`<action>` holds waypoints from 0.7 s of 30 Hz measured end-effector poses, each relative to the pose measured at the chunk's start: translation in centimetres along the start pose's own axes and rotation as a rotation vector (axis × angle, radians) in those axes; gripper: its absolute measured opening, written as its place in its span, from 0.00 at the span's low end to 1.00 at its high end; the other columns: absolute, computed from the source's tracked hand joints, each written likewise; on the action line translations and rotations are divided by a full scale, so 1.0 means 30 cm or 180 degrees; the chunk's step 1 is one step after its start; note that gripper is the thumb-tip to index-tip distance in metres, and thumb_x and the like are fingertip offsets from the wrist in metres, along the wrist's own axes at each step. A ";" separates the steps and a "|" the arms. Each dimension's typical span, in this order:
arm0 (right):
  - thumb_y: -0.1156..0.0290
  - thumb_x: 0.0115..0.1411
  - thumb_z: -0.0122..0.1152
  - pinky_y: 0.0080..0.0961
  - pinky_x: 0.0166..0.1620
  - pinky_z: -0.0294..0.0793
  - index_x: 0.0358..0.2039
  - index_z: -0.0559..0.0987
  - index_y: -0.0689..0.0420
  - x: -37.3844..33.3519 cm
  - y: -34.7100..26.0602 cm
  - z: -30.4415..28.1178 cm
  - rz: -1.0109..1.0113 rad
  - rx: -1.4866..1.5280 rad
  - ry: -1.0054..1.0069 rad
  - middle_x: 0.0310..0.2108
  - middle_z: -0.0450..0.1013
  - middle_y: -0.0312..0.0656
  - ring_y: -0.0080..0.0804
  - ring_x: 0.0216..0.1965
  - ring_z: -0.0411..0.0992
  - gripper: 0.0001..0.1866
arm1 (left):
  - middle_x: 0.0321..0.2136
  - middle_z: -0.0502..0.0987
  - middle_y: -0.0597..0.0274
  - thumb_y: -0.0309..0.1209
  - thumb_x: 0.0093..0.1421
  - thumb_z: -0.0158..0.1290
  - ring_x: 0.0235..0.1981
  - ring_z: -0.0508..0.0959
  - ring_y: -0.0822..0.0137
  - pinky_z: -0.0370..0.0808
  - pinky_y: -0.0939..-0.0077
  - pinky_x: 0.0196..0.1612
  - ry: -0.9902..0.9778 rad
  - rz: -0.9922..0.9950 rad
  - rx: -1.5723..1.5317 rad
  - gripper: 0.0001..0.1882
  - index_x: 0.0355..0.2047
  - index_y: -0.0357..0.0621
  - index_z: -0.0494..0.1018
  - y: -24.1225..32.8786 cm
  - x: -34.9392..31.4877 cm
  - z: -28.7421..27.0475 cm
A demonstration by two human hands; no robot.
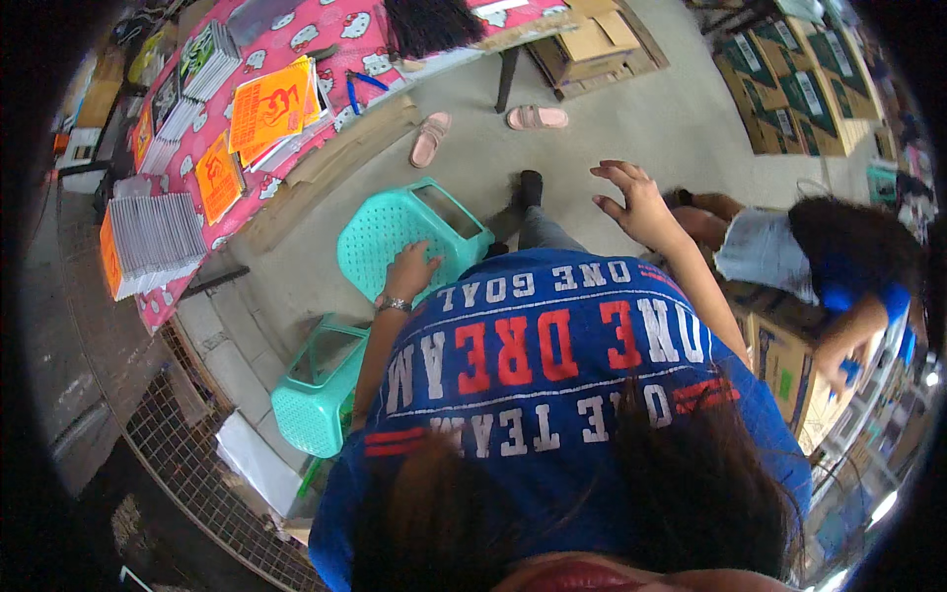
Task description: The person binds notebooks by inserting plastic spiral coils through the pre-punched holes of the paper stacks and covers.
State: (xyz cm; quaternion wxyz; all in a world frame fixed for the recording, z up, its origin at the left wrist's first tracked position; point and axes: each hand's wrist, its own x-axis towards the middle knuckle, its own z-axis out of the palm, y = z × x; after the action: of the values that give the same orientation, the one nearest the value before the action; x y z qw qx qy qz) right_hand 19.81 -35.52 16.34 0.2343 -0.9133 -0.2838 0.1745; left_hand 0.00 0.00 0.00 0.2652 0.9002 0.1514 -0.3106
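My left hand (pixel 409 271), with a watch on its wrist, rests flat on the seat of a teal plastic stool (pixel 395 232) that stands on the concrete floor in front of me. My right hand (pixel 636 197) is raised in the air with its fingers spread and nothing in it. My blue shirt with red and white lettering (pixel 538 355) fills the lower middle of the view. One dark-socked foot (pixel 531 185) shows beyond the stool.
A second teal stool (pixel 316 385) stands at my left. A table with a pink patterned cloth (pixel 286 39) holds stacks of orange and grey booklets (pixel 268 111). Pink sandals (pixel 538 117) lie on the floor. Another person (pixel 838 266) crouches by cardboard boxes (pixel 779 365) at right.
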 end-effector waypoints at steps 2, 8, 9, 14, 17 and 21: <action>0.64 0.58 0.61 0.47 0.58 0.61 0.52 0.74 0.52 0.021 0.033 -0.055 -0.0015 -0.0354 -0.0197 0.55 0.68 0.46 0.48 0.59 0.63 0.22 | 0.55 0.70 0.42 0.48 0.60 0.52 0.56 0.70 0.46 0.67 0.56 0.57 0.0230 0.0051 -0.0519 0.30 0.56 0.39 0.68 0.017 0.003 0.105; 0.71 0.55 0.64 0.40 0.55 0.68 0.50 0.74 0.56 0.435 0.276 -0.127 -0.0536 -0.0214 -0.0199 0.51 0.71 0.49 0.53 0.53 0.68 0.21 | 0.51 0.73 0.40 0.47 0.61 0.53 0.53 0.72 0.44 0.68 0.57 0.56 0.0447 -0.0791 -0.0778 0.30 0.55 0.38 0.68 -0.004 -0.006 0.073; 0.70 0.55 0.64 0.40 0.55 0.68 0.50 0.74 0.57 0.483 0.319 -0.155 -0.0641 -0.0430 -0.0136 0.51 0.72 0.49 0.53 0.53 0.68 0.20 | 0.50 0.73 0.40 0.48 0.60 0.53 0.54 0.72 0.44 0.69 0.59 0.56 0.0472 -0.0864 -0.0794 0.30 0.55 0.37 0.68 0.013 0.010 0.102; 0.68 0.55 0.63 0.40 0.53 0.68 0.48 0.75 0.56 0.846 0.300 -0.306 -0.0918 -0.0044 0.0163 0.47 0.73 0.49 0.51 0.50 0.70 0.19 | 0.50 0.74 0.41 0.48 0.60 0.53 0.53 0.73 0.46 0.69 0.60 0.55 0.0449 -0.1179 -0.1079 0.30 0.54 0.37 0.69 0.048 0.106 0.169; 0.70 0.55 0.62 0.40 0.51 0.71 0.49 0.75 0.56 0.922 0.291 -0.330 -0.0845 0.0232 -0.0082 0.47 0.73 0.50 0.52 0.48 0.71 0.19 | 0.50 0.74 0.42 0.48 0.60 0.53 0.52 0.73 0.47 0.70 0.61 0.55 0.0406 -0.1243 -0.1199 0.30 0.54 0.37 0.70 0.092 0.138 0.101; 0.71 0.55 0.63 0.39 0.49 0.72 0.48 0.75 0.57 0.993 0.364 -0.248 -0.1511 0.0205 0.0024 0.47 0.73 0.51 0.51 0.47 0.72 0.19 | 0.50 0.75 0.43 0.48 0.60 0.53 0.52 0.74 0.48 0.71 0.62 0.54 0.0369 -0.1301 -0.1241 0.29 0.53 0.37 0.71 0.112 0.162 -0.058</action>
State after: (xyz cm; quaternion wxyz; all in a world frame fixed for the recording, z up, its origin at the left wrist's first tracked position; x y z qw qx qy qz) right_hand 51.13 -28.05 11.23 0.2988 -0.8137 -0.4840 0.1202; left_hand 6.00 -1.23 -0.65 0.3561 0.7993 0.4015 -0.2706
